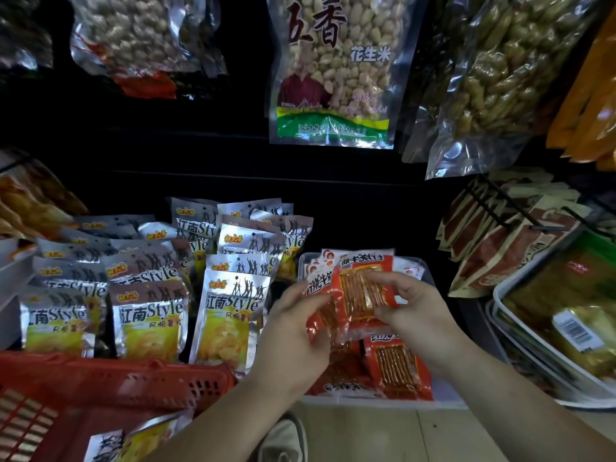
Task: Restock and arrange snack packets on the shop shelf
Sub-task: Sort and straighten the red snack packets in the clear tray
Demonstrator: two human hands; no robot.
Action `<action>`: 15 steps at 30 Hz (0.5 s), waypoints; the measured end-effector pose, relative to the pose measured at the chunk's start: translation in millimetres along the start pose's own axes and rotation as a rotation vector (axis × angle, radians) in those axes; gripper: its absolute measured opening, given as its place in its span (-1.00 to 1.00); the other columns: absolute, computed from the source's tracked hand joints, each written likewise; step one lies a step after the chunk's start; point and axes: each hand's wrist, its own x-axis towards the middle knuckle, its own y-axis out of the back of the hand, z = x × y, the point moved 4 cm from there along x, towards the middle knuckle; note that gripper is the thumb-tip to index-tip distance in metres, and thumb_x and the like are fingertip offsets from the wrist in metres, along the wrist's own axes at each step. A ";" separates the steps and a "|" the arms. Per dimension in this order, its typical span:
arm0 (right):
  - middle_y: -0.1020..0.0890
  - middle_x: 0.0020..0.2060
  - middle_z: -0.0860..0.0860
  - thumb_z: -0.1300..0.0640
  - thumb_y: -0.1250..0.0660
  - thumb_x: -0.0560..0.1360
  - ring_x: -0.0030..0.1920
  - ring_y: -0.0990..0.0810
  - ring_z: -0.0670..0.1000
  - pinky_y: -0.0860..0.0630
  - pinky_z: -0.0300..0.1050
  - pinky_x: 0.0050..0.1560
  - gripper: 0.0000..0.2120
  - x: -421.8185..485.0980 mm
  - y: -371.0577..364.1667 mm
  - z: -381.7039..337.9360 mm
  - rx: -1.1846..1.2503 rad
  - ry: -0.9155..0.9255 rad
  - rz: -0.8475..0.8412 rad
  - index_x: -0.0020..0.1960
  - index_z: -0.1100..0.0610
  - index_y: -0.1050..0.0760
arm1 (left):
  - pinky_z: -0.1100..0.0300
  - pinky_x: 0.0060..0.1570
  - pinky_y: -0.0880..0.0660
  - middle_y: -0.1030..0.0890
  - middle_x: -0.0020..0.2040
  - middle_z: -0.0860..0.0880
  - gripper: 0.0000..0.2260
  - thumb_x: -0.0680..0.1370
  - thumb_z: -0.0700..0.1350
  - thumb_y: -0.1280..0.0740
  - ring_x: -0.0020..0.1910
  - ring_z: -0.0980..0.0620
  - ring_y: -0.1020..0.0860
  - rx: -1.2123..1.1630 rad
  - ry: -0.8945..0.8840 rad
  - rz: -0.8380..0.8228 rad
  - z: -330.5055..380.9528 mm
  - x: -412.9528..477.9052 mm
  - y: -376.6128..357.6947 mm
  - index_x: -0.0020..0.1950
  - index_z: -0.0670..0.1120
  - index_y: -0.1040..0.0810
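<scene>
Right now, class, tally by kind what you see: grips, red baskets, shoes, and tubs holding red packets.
Grips: 2 (left grip, right grip)
Red basket: 1
Shoe: 1
Tub holding red packets: 1
Total: 5
</scene>
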 end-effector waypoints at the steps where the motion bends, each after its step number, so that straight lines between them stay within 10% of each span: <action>1: -0.63 0.25 -0.01 0.51 -0.31 0.56 0.04 -0.74 0.12 -0.72 0.16 -0.05 -0.48 -2.3 -3.2 -4.1 0.006 0.020 -0.023 0.23 -0.06 -0.67 | 0.33 0.40 -0.38 -0.39 0.41 0.30 -0.57 0.58 -0.13 -0.44 0.39 0.28 -0.41 -0.032 -0.042 0.006 7.7 0.5 2.2 0.44 0.12 -0.55; 5: -0.73 0.05 0.16 0.51 -0.26 0.57 0.02 -0.75 0.07 -0.70 -0.01 -0.10 -0.52 -13.1 -18.8 -15.2 0.183 -0.069 -0.189 0.20 0.03 -0.70 | 0.13 0.30 -0.55 -0.48 0.36 0.36 -0.42 0.59 0.07 -0.45 0.35 0.32 -0.48 -0.317 0.059 -0.155 29.5 -1.4 -6.8 0.51 0.43 -0.29; 10: -0.67 0.24 0.11 0.33 -0.25 0.66 0.00 -0.75 0.18 -0.68 0.24 0.09 -0.78 -6.7 -13.0 -15.2 0.070 -0.117 -0.109 0.20 0.12 -0.57 | -0.14 0.09 -0.66 -0.67 0.19 0.18 -0.35 0.61 -0.39 -0.31 0.11 0.04 -0.68 -0.485 0.201 -0.087 13.7 -0.6 -1.8 0.39 0.36 -0.42; 13: -0.39 0.48 -0.09 0.08 -0.49 0.57 0.02 -0.71 0.12 -0.71 0.07 -0.05 -0.39 6.3 -3.8 -13.9 -0.235 -0.023 0.081 0.48 -0.30 -0.32 | 0.06 -0.04 -0.69 -0.72 0.10 0.11 -0.42 0.65 -0.42 -0.22 0.04 0.06 -0.71 -0.498 0.234 -0.135 10.4 -1.2 -2.2 0.41 0.25 -0.45; 15: -0.59 0.25 0.00 0.08 -0.51 0.55 -0.11 -0.70 0.04 -0.70 -0.02 -0.18 -0.49 13.5 -3.6 -9.9 -0.235 -0.011 0.015 0.44 -0.19 -0.46 | 0.20 -0.01 -0.65 -0.71 0.11 0.10 -0.45 0.66 -0.40 -0.22 0.08 0.14 -0.69 -0.473 0.250 -0.179 5.0 0.5 -5.8 0.40 0.24 -0.45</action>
